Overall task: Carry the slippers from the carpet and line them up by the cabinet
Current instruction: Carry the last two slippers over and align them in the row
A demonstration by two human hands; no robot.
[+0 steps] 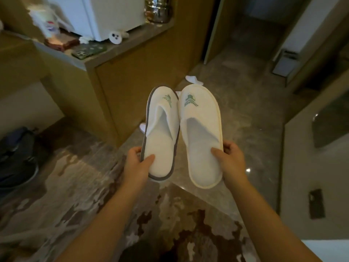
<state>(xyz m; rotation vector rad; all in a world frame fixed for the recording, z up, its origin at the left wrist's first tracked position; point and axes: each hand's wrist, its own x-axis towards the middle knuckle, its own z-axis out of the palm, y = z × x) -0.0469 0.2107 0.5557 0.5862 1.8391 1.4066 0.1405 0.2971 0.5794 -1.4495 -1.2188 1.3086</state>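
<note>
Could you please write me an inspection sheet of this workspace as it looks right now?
Surface: patterned carpet underfoot, meeting a glossy stone floor ahead.
Job's things: grey-trimmed slipper and cream-trimmed slipper, both held in the air, toes pointing away; more white slippers lie on the floor beside the cabinet.
Clutter: dark bag on the carpet; small items on the cabinet top, too blurred to name.
Grippers: left hand grips the grey-trimmed heel, right hand the cream-trimmed heel.
Cables: nothing seen.
Surroundings: white appliance and metal kettle on the cabinet.
</note>
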